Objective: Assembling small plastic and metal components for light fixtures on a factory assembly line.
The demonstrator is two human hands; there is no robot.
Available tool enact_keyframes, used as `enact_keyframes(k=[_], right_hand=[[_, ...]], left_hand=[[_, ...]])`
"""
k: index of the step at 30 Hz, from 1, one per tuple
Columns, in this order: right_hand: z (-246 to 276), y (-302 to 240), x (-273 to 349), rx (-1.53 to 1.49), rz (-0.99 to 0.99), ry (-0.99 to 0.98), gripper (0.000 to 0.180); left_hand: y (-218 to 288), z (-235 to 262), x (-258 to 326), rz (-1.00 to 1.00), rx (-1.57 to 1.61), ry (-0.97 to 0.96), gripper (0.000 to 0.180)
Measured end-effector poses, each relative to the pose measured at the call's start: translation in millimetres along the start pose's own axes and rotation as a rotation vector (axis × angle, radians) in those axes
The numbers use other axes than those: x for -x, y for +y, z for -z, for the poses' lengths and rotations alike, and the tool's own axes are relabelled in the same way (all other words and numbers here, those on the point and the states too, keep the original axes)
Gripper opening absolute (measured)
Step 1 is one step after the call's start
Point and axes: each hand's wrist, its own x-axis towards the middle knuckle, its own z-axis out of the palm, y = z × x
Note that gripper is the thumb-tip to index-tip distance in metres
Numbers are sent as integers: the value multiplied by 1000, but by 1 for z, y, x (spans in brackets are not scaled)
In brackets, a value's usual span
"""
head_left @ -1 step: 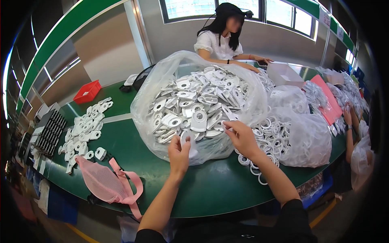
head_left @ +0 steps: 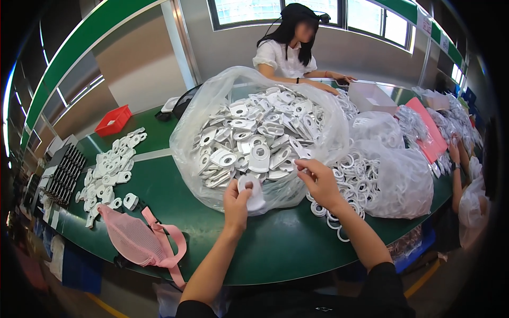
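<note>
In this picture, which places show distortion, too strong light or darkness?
Head view: the near edge of the green table bows into a curve; head view: windows behind the co-worker look nearly washed out; head view: picture corners are black.

Left hand [head_left: 235,204] curled, right hand [head_left: 321,182] half-closed, forearms [head_left: 209,263] angled forward

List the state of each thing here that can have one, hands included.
Left hand, holding a white part
Right hand, fingertips close together, grip unclear
Large plastic bag, open, heaped with white pieces
White rings, loosely piled
Pink mesh bag, lying down
Dark trays, stacked
Red bin, open-topped
</note>
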Motion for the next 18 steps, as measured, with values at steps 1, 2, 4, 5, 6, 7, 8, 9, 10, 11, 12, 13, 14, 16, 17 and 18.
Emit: enact_keyframes(k=[1,2,4,5,6,7,8,9,10,11,12,13,14,16,17,18], right_hand=[[5,-1,6,-164,-63,32,26],[8,1,14,-346,-151,74,28],[12,3,26,-578,-249,164,32],[11,1,32,-566,-219,209,32],[9,-3,36,-554,-190,254,32],[8,-10,38,-423,-79,271,28],[10,-17,40,-281,111,248,28],[10,-22,42,-137,298,220,28],[5,-23,43,-47,481,211,30],[-2,-23,44,-18,602,165,28],[-7,-25,45,11,722,116,27],[-10,-33,45,22,758,84,26],[-13,-34,45,24,753,86,26],[-16,-30,47,99,676,-20,27],[-18,-25,47,65,601,-51,24],[-17,-19,47,80,566,-103,21]], left_hand=[[6,-10,7,194,232,-76,22],[1,-14,14,341,291,-79,28],[-4,-17,25,549,362,-188,27],[-6,-21,29,551,413,-235,29],[-6,-24,31,559,413,-240,29],[-3,-26,34,632,455,-253,32],[2,-32,37,707,498,-272,35],[3,-35,40,708,429,-256,38],[-5,-33,40,715,429,-264,38],[-16,-28,37,657,263,-312,34],[-24,-26,37,594,97,-359,30],[-24,-32,43,573,102,-237,23],[-25,-31,43,577,100,-240,23],[-26,-26,42,600,101,-254,24],[-24,-24,41,601,100,-257,24],[-20,-23,40,647,152,-213,27]])
